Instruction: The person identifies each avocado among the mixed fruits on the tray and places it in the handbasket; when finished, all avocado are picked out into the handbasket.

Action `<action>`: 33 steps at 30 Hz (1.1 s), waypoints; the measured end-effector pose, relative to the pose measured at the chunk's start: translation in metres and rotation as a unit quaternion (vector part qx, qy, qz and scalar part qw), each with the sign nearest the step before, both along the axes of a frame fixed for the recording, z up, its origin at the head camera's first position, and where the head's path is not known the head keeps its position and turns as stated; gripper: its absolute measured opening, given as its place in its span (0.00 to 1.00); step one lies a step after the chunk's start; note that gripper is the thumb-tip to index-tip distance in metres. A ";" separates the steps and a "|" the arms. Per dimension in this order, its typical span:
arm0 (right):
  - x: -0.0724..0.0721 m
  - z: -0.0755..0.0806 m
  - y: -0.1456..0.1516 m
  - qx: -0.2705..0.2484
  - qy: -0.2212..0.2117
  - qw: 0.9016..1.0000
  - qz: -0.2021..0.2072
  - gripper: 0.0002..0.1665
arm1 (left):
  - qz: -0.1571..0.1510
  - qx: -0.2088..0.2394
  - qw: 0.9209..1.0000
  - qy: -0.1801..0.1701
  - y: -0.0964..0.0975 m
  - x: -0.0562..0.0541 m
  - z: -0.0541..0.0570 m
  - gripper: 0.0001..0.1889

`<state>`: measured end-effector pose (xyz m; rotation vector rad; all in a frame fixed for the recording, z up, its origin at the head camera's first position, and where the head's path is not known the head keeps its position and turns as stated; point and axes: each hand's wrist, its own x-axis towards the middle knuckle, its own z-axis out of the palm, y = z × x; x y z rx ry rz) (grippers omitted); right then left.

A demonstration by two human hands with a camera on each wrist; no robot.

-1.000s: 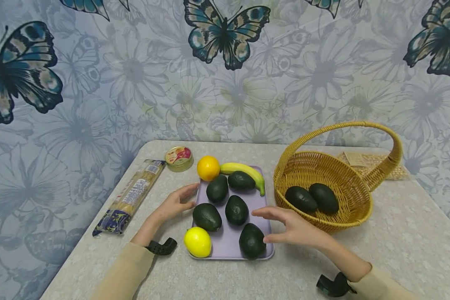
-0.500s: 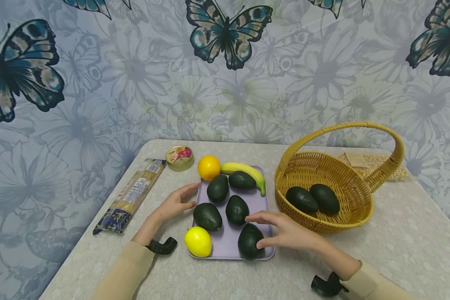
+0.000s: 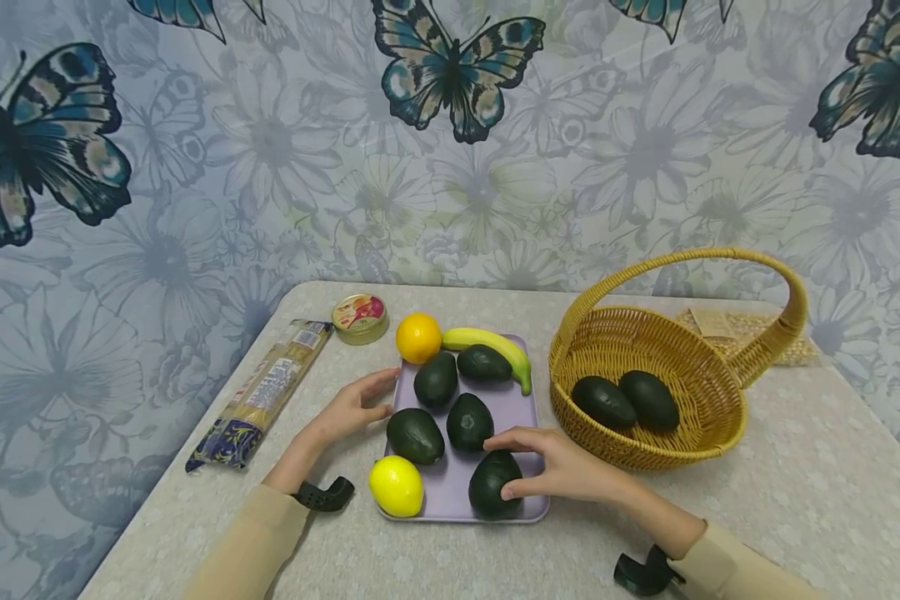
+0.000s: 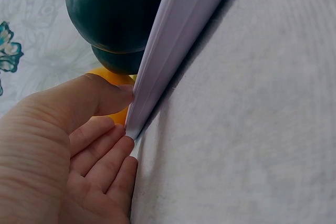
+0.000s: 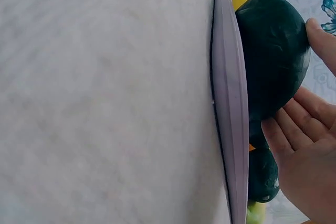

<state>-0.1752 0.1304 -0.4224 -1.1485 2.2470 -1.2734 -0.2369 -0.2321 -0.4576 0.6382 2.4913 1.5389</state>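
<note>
My right hand (image 3: 570,471) is round the front-right avocado (image 3: 491,485) on the lilac tray (image 3: 450,504). In the right wrist view its thumb (image 5: 319,38) touches one side of this dark avocado (image 5: 273,56), and the fingers lie along the other side. The index fingertip also reaches the middle avocado (image 3: 469,422). My left hand (image 3: 348,410) rests at the tray's left edge, thumb and fingertips against the rim (image 4: 157,56), fingers loosely extended. Other avocados on the tray lie at the left (image 3: 415,436) and the back (image 3: 435,380).
A lemon (image 3: 396,486), an orange (image 3: 417,337) and a banana (image 3: 495,340) share the tray. To its right stands a handled wicker basket (image 3: 645,321) with two avocados (image 3: 603,402). A spaghetti pack (image 3: 266,392) and a round tin (image 3: 360,318) lie left; a packet (image 3: 750,329) lies behind the basket.
My right hand has moved left and closed in round the front-right avocado, which has shifted left. The middle avocado has also shifted slightly left. My left hand has stayed at the tray's edge.
</note>
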 end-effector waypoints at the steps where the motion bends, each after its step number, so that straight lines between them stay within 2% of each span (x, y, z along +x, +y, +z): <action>1: 0.000 0.000 0.000 0.000 0.000 1.000 -0.001 0.35 | 0.000 -0.001 1.000 -0.002 0.000 0.001 0.001 0.32; 9: -0.003 -0.007 -0.001 0.021 0.013 1.000 -0.011 0.35 | -0.012 0.001 1.000 -0.007 0.008 0.014 0.027 0.31; 12: -0.002 -0.009 -0.001 0.042 0.013 0.999 -0.016 0.35 | -0.014 0.000 1.000 -0.008 0.009 0.016 0.031 0.30; 20: -0.002 -0.012 0.001 0.056 0.016 0.998 -0.007 0.36 | -0.011 0.005 1.000 -0.017 0.009 0.015 0.028 0.31; 33: -0.001 -0.015 -0.001 0.050 0.027 0.998 0.005 0.35 | -0.009 0.001 1.000 -0.019 0.010 0.017 0.031 0.30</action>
